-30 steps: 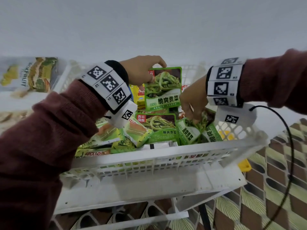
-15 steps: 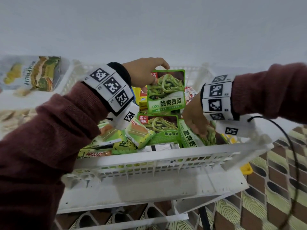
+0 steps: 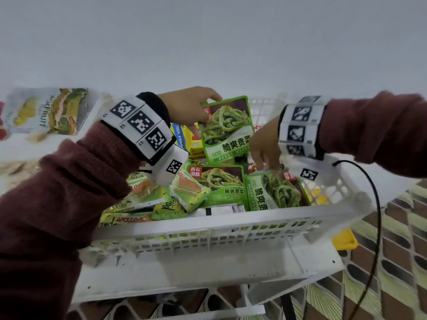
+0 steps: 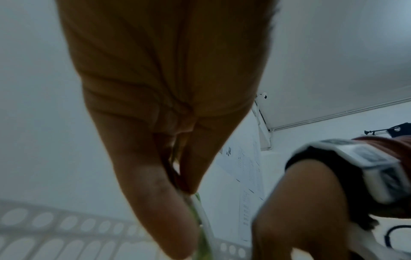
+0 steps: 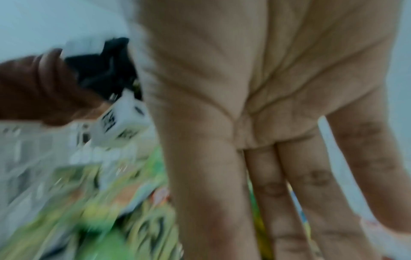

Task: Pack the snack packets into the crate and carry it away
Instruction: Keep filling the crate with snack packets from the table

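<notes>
A white slatted crate (image 3: 231, 224) is heaped with green and yellow snack packets. My left hand (image 3: 206, 113) pinches the top left corner of a green vegetable packet (image 3: 225, 131) and holds it upright over the back of the pile. The left wrist view shows thumb and finger closed on that packet's edge (image 4: 200, 211). My right hand (image 3: 268, 163) reaches down at the right side with fingers straight and spread (image 5: 278, 184), holding nothing. Its tips are just above a similar green packet (image 3: 277, 194) lying in the crate. Another like it (image 3: 219, 183) lies in the middle.
The crate stands on a white shelf (image 3: 208, 271) against a pale wall. A jackfruit bag (image 3: 46, 112) lies to the left outside the crate. A yellow object (image 3: 344, 239) sits below the crate's right corner. A black cable (image 3: 377, 227) hangs from my right wrist.
My right hand has let go of the green packet it pushed into the crate's right side and has risen a little. My left hand still holds its packet upright.
</notes>
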Available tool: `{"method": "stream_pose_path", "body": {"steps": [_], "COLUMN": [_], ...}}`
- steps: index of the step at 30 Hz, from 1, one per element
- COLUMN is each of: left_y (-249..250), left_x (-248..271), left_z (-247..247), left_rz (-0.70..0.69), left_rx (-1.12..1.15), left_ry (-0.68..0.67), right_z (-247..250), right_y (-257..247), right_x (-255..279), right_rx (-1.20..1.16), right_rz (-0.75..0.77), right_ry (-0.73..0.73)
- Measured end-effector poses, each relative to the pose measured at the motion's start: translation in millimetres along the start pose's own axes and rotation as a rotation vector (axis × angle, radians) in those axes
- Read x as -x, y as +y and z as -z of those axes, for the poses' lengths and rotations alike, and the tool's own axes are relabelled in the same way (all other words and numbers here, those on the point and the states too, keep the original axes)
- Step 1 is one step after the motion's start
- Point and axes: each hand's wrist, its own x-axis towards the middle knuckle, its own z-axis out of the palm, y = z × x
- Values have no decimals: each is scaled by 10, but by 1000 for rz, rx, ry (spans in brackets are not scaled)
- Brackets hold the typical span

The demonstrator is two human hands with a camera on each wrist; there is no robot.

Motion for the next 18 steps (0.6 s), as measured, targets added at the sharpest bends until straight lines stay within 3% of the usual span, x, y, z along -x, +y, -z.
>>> {"method": "stream_pose_path", "body": {"steps": [3,11,18], "left_y": [90,544,647], "left_x": [-2,-232,-397], "left_z": [-60,-527,-1019], "left_rz": [15,69,-140], "left_rx": [50,85,-339], "left_ry": [-77,-330,-502], "right_z": [212,269,235], "right_y": [320,752,807], "right_x": [116,150,178], "right_rx": [-36,-281,-325], "right_rz": [146,178,183], "right_ry": [89,289,368]}}
